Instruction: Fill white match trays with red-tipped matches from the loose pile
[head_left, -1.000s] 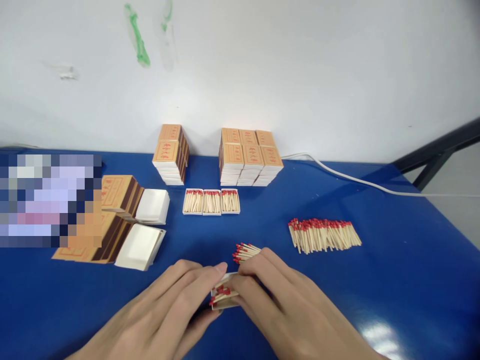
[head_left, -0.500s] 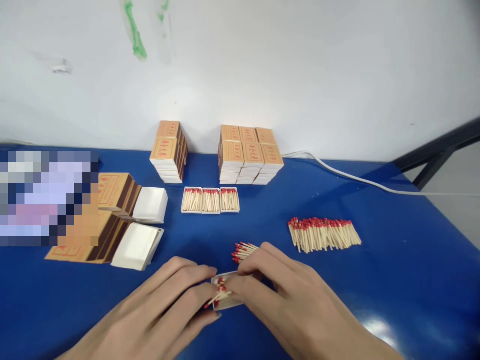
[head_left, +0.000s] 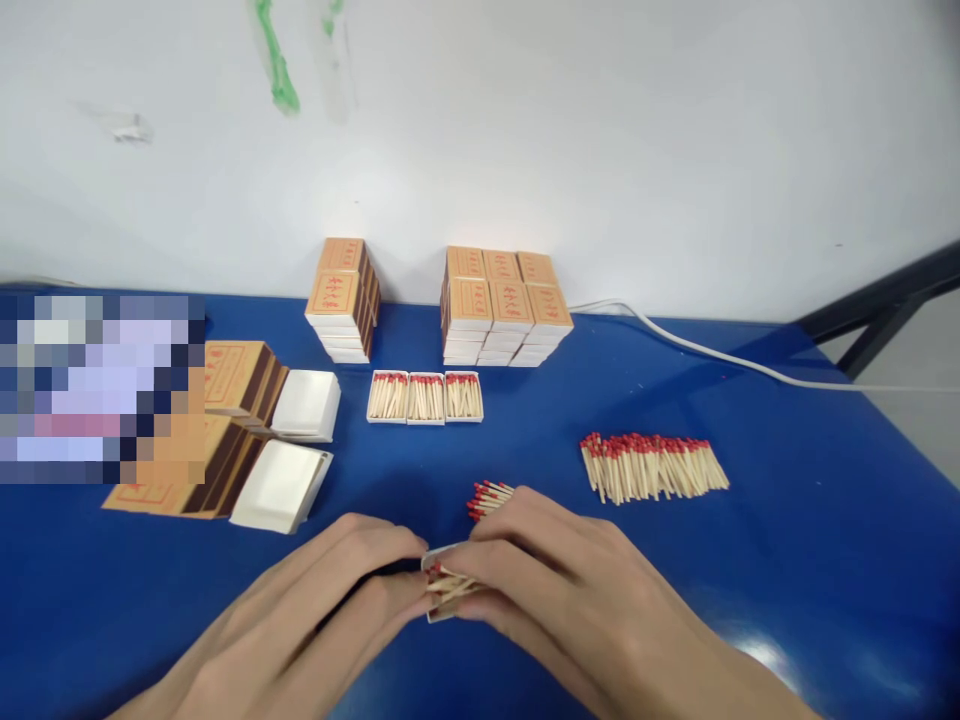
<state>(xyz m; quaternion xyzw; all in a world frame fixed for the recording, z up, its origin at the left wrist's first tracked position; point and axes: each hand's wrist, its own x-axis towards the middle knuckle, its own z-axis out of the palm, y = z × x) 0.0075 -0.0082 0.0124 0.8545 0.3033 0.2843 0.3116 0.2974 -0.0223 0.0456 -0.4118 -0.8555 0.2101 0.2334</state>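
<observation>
A small white matchbox tray (head_left: 442, 551) lies between my hands at the front of the table, with red-tipped matches (head_left: 453, 586) in it. My left hand (head_left: 315, 610) is closed at the tray's left end, its fingertips against the edge and the match heads. Over the tray's right part curves my right hand (head_left: 577, 600), finger and thumb closed about the matches; its fingers hide much of the tray. Just beyond the right knuckles is a small heap of loose matches (head_left: 489, 498), partly covered by that hand.
Three match-filled trays (head_left: 426, 398) stand in a row further back. Behind them are stacked matchboxes (head_left: 511, 300) and a smaller stack (head_left: 337, 295). Left are matchbox sleeves (head_left: 238, 375) and white trays (head_left: 274, 485). A larger match pile (head_left: 652, 465) lies right, below a white cable (head_left: 705, 355).
Matches that stuck out over the tray's left end now lie lower inside it. My left fingers have drawn together at that end, and my right fingers have closed further over the matches.
</observation>
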